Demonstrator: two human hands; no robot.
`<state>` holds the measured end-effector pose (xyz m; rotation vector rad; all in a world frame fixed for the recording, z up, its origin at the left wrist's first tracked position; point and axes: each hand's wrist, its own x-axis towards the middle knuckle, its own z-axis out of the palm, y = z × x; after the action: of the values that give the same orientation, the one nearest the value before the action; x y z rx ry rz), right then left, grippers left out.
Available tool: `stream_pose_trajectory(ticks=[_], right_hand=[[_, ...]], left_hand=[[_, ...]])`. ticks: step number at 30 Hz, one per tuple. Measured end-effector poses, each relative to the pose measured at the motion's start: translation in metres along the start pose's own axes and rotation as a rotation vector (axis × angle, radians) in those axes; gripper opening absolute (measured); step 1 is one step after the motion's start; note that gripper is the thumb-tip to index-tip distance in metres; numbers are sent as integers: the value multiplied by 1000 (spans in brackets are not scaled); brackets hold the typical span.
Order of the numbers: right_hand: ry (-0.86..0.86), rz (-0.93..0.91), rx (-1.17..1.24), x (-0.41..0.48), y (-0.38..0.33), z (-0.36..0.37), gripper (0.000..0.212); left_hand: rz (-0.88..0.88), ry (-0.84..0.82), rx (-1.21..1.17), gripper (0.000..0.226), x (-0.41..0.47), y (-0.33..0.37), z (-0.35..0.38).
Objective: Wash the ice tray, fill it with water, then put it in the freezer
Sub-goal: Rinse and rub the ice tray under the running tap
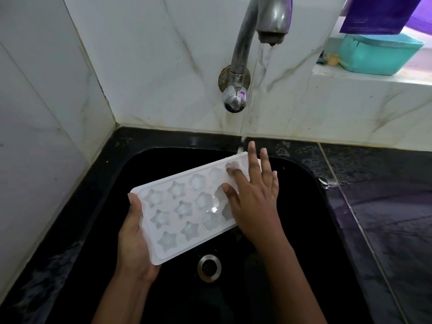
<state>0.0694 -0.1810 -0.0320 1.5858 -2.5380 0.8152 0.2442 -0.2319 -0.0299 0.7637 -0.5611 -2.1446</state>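
- A person rinses a white ice tray [187,206] over a black sink [304,230], the tray held clear of the basin and tilted, its far right end raised toward the stream.
- The left hand [134,235] grasps the tray's near left end, thumb over the rim and fingers underneath; the right hand [253,195] lies flat and spread across the right-hand cells, gripping nothing, apparently rubbing them.
- Water runs from the steel tap [272,24] and strikes the tray's far right corner, just beyond the right hand's fingertips.
- The step in hand looks like the wash, the first of three; filling and the freezer remain.
- To do it well, the right hand should probably work into each star- and flower-shaped cell in turn, since the points of the moulds can trap residue, while the left hand slides the tray along so the stream reaches every row.
- Keeping the tilt would let dirty water run off into the basin rather than pool; the tray would then want levelling for the fill.
- A wet plastic tray held at one end may slip or flex, so a firm left-hand hold matters.
- Contents: the cells glisten, one catching a bright glint, but whether any hold standing water cannot be told.
- The sink shows only its drain [209,267]; the dark table [378,206] beside it is wet.
- A teal tub [378,57] sits on the ledge at upper right, its contents out of sight.
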Motion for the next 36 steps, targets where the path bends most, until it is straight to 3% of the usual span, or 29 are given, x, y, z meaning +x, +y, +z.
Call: stream_pose_trajectory(ticks=[3, 9, 14, 19, 26, 29, 33, 36], right_hand=[[10, 49, -19, 0, 8, -4, 54], [-69, 15, -29, -2, -1, -2, 68], [-54, 28, -30, -1, 6, -10, 39], [-9, 82, -26, -3, 2, -9, 65], [-31, 7, -62, -2, 1, -5, 54], [13, 30, -97, -4, 4, -3, 54], [-10, 16, -129, -3, 0, -1, 63], [8, 20, -130, -4, -2, 0, 62]], left_hand=[[6, -2, 7, 71, 0, -2, 2], [11, 18, 0, 68, 1, -3, 3], [37, 47, 38, 66, 0, -2, 2], [8, 16, 32, 66, -4, -7, 12], [39, 12, -16, 69, -2, -2, 9], [-28, -124, -143, 72, 1, -3, 8], [14, -24, -60, 69, 1, -3, 4], [-12, -147, -171, 72, 1, -2, 6]])
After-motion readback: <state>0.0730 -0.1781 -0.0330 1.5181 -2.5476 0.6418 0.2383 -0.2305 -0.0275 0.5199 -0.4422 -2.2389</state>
